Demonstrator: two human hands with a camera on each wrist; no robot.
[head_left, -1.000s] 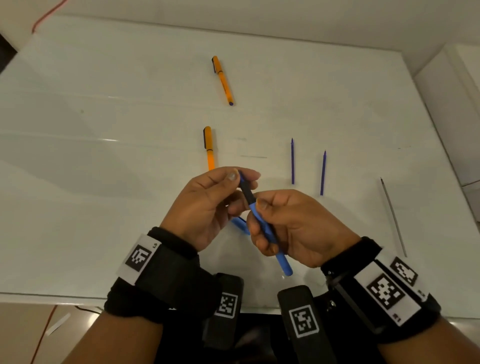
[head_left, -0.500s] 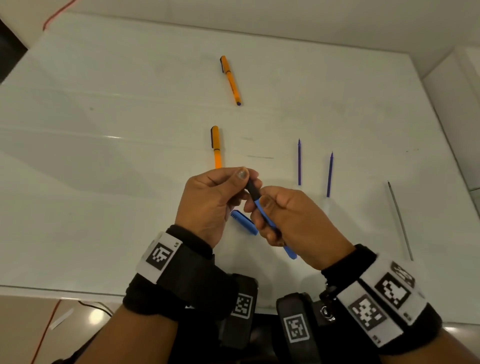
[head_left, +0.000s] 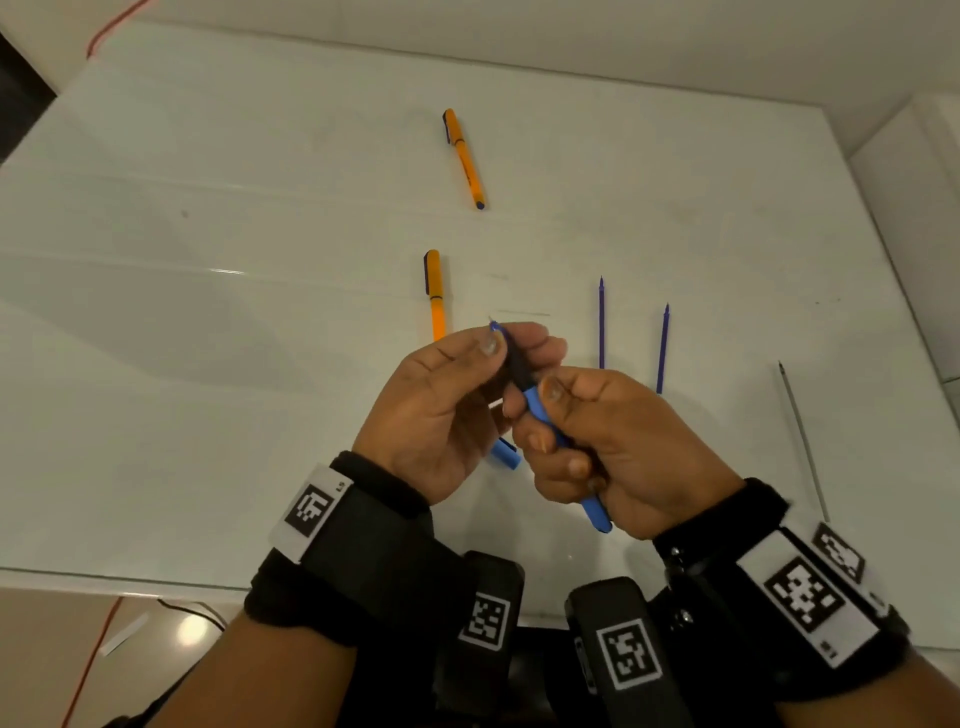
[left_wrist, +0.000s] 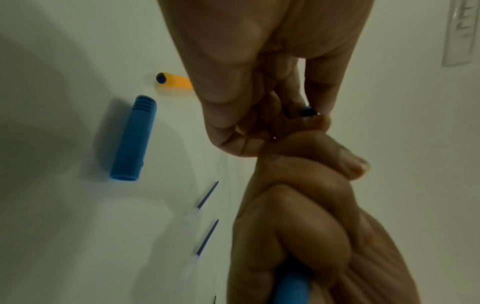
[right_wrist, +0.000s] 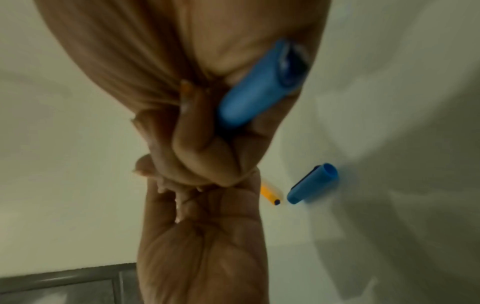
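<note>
Pen (head_left: 537, 405) has been slid further through the left hand (head_left: 441, 410), its black grip pinched there, barrel clamped in the right hand (head_left: 618, 447) above the table (head_left: 208, 389); grip could be dropped if unscrewed abruptly.

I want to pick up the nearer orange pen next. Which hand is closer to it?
Left. The left hand hides the near end of the orange pen; the right hand is farther right, gripping the blue pen.

The blue pen (head_left: 537, 410) now shows its tip (head_left: 494, 327) above the thumb of the left hand (head_left: 441, 410), where the fingers (head_left: 540, 343) hid it before. The right hand (head_left: 623, 452) has come up and, in the head view, covers the near ends of the two purple refills (head_left: 601, 322) (head_left: 663, 343).
</note>
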